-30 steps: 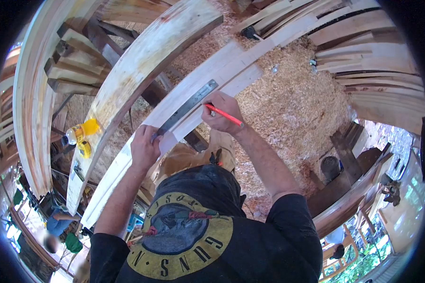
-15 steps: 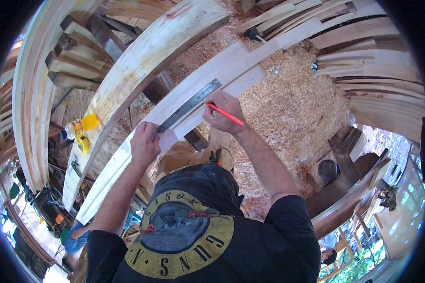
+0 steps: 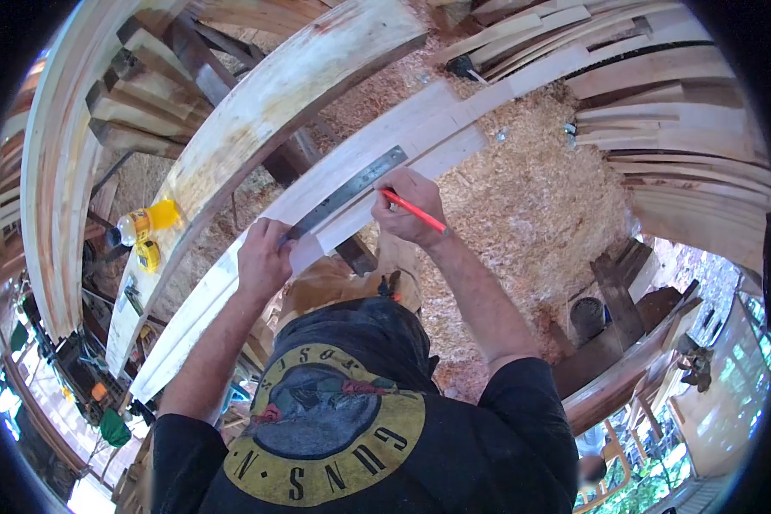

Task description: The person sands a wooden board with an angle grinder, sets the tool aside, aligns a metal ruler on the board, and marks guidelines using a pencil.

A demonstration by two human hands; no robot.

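Observation:
A pale wooden plank (image 3: 441, 107) runs diagonally in front of me, with a grey metal ruler (image 3: 344, 194) lying along it. My left hand (image 3: 264, 259) is closed at the ruler's lower end, its fingers pressing it to the wood; the fingertips are partly hidden. Between the fingers of my right hand (image 3: 409, 207) is a red pencil (image 3: 417, 212). That hand rests beside the ruler's lower edge, near its upper end, and hides the pencil's tip. A second pale board piece (image 3: 454, 151) lies along the plank's near side.
A thick curved timber (image 3: 257, 103) lies beyond the plank, carrying a bottle of yellow liquid (image 3: 150, 223) and a yellow tape measure (image 3: 148, 256). Curved boards (image 3: 685, 163) are stacked at right. Wood shavings (image 3: 531, 206) cover the floor. A dark bucket (image 3: 588, 317) stands lower right.
The view has shifted slightly. Both hands, the ruler and the pencil keep nearly the same places on the plank. The person at lower left has mostly gone from view.

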